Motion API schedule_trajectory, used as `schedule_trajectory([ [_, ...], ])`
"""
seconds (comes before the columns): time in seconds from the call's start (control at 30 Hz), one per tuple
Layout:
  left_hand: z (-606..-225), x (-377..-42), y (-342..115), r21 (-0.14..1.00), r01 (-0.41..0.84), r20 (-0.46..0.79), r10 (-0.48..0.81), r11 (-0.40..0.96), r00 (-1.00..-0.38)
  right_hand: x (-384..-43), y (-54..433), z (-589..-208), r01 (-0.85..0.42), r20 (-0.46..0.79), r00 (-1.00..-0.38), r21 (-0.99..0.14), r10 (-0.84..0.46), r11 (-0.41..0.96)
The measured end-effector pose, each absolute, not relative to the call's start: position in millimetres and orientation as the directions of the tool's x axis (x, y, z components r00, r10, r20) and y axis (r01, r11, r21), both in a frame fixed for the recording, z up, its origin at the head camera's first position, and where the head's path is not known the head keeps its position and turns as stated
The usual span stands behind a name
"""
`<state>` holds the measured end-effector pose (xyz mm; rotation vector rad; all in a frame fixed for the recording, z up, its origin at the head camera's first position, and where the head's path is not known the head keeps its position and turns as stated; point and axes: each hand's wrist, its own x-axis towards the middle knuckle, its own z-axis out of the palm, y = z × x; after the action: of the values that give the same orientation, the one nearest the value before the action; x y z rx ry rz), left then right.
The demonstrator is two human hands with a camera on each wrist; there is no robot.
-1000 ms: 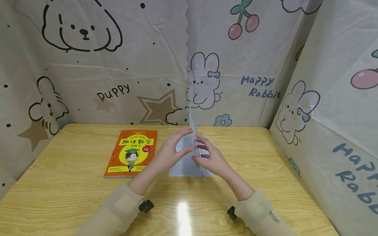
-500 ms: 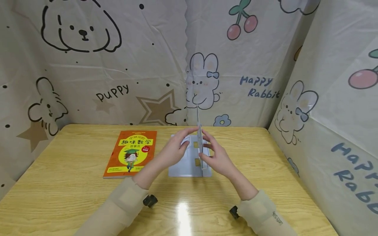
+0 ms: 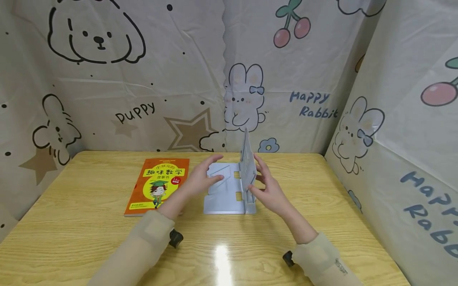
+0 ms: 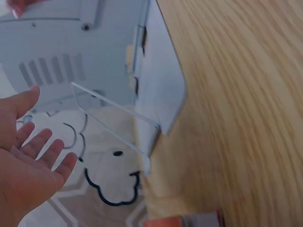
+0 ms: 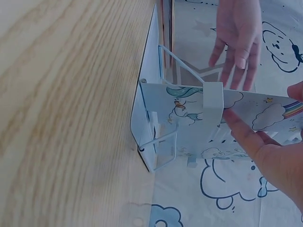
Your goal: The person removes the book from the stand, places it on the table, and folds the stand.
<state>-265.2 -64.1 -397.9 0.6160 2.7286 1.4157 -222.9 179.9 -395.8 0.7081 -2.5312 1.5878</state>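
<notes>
A pale metal book stand (image 3: 225, 204) lies with its base flat on the table. Its back panel (image 3: 248, 163) stands nearly upright, and the side facing right shows printed clouds and a rainbow in the right wrist view. My right hand (image 3: 268, 190) holds this panel from the right, thumb at the near edge beside a pale clip (image 5: 213, 104). Left of the panel, my left hand (image 3: 202, 176) hovers over the base with fingers spread, holding nothing. Thin wire supports (image 4: 113, 106) rise from the base in the left wrist view.
An orange and yellow book (image 3: 157, 184) lies just left of the stand, partly covered by my left arm. The wooden table (image 3: 315, 222) extends around them. A cloth printed with cartoon animals (image 3: 186, 79) hangs behind and at the sides.
My left hand has come off the panel and moved left. The panel has swung to the right with my right hand, exposing more of the base and of the panel's left face.
</notes>
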Motion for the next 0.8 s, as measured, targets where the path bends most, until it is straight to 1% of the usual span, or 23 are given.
schedule_trajectory([
  [0.2, -414, -281, -73, 0.783, 0.290, 0.099, 0.350, 0.550, -0.932, -222, 183, -395, -0.406, 0.290, -0.896, -0.841, -0.337, 0.356],
  [0.43, -428, -293, -73, 0.771, 0.244, 0.006, 0.376, 0.588, -0.926, -202, 176, -368, -0.398, 0.275, -0.898, -0.839, -0.342, 0.370],
  [0.67, -439, -302, -74, 0.702, 0.265, -0.064, 0.429, 0.661, -0.901, -220, 186, -397, -0.390, 0.276, -0.902, -0.851, -0.331, 0.352],
  [0.8, -444, -305, -75, 0.686, 0.289, -0.057, 0.445, 0.668, -0.893, -221, 186, -399, -0.396, 0.284, -0.901, -0.849, -0.329, 0.351],
])
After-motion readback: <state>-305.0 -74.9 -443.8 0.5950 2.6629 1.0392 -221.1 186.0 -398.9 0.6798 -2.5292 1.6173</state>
